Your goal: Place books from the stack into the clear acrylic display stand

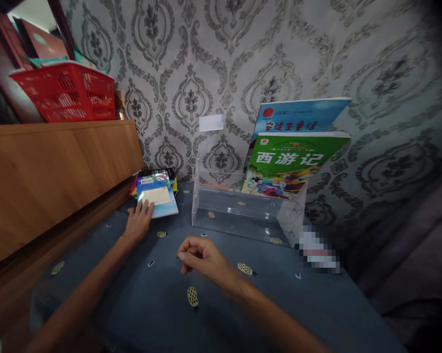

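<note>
My left hand (137, 223) lies flat with its fingers on the near edge of a blue book (158, 198) that tops a small stack of books at the left of the blue cloth. My right hand (200, 256) hovers over the cloth in a loose fist, holding nothing, just in front of a clear acrylic book stand (243, 208). Two books lean in that stand at its right end: a green one (290, 164) in front and a blue one (298, 117) behind it.
A wooden cabinet (52, 171) runs along the left with a red plastic basket (68, 90) on top. Patterned wallpaper is behind the stand. A blue cloth with yellow ovals (206, 304) covers the table. A blurred patch lies at the stand's right.
</note>
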`<action>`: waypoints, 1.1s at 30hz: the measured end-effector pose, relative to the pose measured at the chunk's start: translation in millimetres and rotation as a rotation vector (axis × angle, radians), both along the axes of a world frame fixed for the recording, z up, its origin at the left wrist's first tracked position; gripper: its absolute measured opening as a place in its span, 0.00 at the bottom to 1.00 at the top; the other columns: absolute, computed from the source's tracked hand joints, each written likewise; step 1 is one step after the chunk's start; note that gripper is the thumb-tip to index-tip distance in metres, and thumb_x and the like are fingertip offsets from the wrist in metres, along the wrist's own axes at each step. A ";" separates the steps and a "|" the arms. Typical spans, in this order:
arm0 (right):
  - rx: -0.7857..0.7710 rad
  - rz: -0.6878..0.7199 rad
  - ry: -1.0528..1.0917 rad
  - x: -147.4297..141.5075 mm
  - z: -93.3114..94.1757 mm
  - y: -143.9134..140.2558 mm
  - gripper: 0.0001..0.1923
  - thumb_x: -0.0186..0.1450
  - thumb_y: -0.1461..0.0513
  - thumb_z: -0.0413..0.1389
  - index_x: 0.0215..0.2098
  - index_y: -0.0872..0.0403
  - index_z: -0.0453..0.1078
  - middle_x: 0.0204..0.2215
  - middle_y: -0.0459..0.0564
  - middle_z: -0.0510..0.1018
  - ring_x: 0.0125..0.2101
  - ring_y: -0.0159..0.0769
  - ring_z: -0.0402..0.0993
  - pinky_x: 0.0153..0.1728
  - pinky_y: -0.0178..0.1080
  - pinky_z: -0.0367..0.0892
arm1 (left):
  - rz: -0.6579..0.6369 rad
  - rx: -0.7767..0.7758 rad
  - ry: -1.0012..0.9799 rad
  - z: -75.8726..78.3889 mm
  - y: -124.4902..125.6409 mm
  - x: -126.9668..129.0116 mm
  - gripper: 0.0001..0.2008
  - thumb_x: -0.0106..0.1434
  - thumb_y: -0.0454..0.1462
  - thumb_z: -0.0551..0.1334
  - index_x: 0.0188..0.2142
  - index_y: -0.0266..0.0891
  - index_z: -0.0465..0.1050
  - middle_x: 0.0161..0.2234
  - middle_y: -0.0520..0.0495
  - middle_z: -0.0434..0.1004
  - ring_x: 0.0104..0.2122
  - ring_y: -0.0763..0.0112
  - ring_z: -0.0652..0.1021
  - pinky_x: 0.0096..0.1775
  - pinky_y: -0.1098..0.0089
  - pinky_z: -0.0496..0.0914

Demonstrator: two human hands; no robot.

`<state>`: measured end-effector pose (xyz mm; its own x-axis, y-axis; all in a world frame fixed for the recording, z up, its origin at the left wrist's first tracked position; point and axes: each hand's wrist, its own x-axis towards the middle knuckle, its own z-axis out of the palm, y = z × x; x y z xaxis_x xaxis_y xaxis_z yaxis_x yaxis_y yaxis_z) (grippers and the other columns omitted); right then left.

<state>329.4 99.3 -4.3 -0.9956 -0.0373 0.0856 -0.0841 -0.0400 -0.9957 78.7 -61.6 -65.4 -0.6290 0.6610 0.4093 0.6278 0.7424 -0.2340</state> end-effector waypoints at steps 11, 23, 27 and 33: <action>0.885 -0.408 0.321 -7.1 -56.3 20.7 0.09 0.71 0.63 0.49 0.38 0.54 0.71 0.36 0.52 0.78 0.40 0.43 0.71 0.49 0.48 0.64 | -0.357 -0.202 -0.441 -30.6 -58.2 92.2 0.29 0.67 0.53 0.59 0.65 0.54 0.63 0.64 0.41 0.68 0.61 0.48 0.70 0.58 0.48 0.66; 1.064 -0.344 0.319 4.6 -117.6 26.0 0.15 0.72 0.64 0.50 0.55 0.52 0.69 0.57 0.59 0.74 0.58 0.46 0.69 0.59 0.54 0.66 | -0.030 0.128 -0.416 -50.9 17.1 -26.6 0.26 0.71 0.45 0.51 0.63 0.36 0.65 0.63 0.33 0.68 0.63 0.50 0.68 0.61 0.51 0.64; 1.004 -0.353 0.247 9.5 -119.8 32.8 0.15 0.72 0.62 0.50 0.56 0.53 0.69 0.59 0.58 0.72 0.60 0.44 0.68 0.59 0.51 0.67 | -0.070 0.115 -0.400 -66.8 12.9 -20.8 0.26 0.72 0.44 0.49 0.63 0.35 0.65 0.63 0.33 0.68 0.65 0.52 0.66 0.64 0.51 0.59; 0.956 -0.325 0.222 10.4 -115.7 34.9 0.15 0.74 0.61 0.49 0.56 0.55 0.69 0.58 0.60 0.73 0.62 0.44 0.67 0.61 0.50 0.64 | -0.186 0.086 -0.419 -76.1 -4.9 20.2 0.27 0.73 0.46 0.48 0.66 0.38 0.62 0.66 0.38 0.63 0.67 0.56 0.62 0.66 0.53 0.57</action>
